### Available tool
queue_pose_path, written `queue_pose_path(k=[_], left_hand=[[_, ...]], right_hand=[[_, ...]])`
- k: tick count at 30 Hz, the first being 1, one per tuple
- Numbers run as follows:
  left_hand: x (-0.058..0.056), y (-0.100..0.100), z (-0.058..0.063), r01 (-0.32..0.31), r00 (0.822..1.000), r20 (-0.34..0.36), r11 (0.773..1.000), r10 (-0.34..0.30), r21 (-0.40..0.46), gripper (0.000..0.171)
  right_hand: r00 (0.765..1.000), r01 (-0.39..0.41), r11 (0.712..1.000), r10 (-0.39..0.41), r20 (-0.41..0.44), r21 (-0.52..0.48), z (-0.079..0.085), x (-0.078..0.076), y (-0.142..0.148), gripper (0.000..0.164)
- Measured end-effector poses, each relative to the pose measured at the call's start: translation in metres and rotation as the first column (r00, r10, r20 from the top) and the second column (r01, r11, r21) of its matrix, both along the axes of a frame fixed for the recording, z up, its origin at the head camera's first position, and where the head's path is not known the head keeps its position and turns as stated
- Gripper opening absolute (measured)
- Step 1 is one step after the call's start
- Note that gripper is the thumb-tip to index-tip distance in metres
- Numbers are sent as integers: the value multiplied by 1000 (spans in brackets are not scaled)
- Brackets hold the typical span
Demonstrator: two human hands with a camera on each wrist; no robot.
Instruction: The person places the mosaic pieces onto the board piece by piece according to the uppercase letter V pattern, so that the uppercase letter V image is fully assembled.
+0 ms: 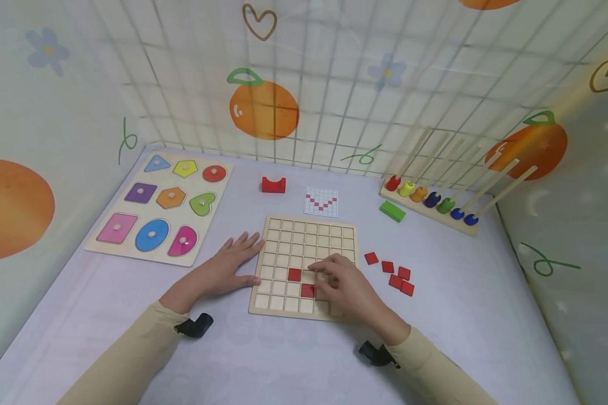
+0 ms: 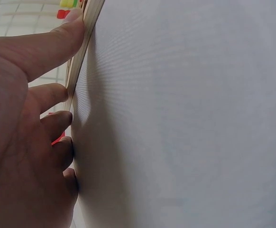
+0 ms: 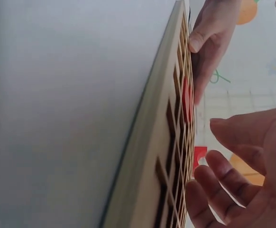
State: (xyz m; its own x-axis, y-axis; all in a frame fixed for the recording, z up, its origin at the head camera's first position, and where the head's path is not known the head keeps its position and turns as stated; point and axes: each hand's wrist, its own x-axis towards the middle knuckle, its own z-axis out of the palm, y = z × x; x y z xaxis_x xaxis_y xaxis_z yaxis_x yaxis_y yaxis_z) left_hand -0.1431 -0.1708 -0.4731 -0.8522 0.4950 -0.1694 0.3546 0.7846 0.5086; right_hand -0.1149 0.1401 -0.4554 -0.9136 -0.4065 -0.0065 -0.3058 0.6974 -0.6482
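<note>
Clock: dial centred on board, 12 is the far side from the person.
Board: gridded, flat on surface, mid-view, directly ahead of the person.
Set tiles: two red, in board cells; one at 8 o'clock of board centre, other at 6, cells meeting at a corner.
Left hand: at 9 o'clock; grip spread, fingertips and thumb touching board's left edge.
Right hand: over board's 4 o'clock part; grip half-curled, thumb and forefinger tips apart, just beside set tiles; right wrist view shows thumb parted from the other fingers.
Loose tiles: five red, on surface at 3 o'clock, just off the board, near right hand; a few touch, one nearest board sits apart.
Card: white grid, red V pattern, just past board's far edge, between 12 and 1.
Red block: notched top, 11 o'clock.
Green block: 2 o'clock, near peg stand.
Peg stand: 2 o'clock, farther out; seven tilted-looking pegs, coloured beads at base.
Puzzle: 10 o'clock, nine knobbed coloured shapes, well apart from right hand.
Backdrop: orange and flower prints, behind everything at 12.
</note>
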Motion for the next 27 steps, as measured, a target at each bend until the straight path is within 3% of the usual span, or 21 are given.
queue_pose_path(k=[11, 20, 27], left_hand=[[1, -1, 0, 7, 1000, -2, 1000, -7, 16, 89], [1, -1, 0, 5, 1000, -6, 1000, -5, 26, 89], [2, 0, 2, 5, 1000, -1, 1000, -5, 20, 88]], right_hand=[[997, 79, 997, -79, 4, -19, -1, 0, 35, 37], [988, 148, 988, -146, -38, 35, -7, -9, 71, 35], [971, 238, 966, -236, -32, 104, -6, -21, 91, 32]])
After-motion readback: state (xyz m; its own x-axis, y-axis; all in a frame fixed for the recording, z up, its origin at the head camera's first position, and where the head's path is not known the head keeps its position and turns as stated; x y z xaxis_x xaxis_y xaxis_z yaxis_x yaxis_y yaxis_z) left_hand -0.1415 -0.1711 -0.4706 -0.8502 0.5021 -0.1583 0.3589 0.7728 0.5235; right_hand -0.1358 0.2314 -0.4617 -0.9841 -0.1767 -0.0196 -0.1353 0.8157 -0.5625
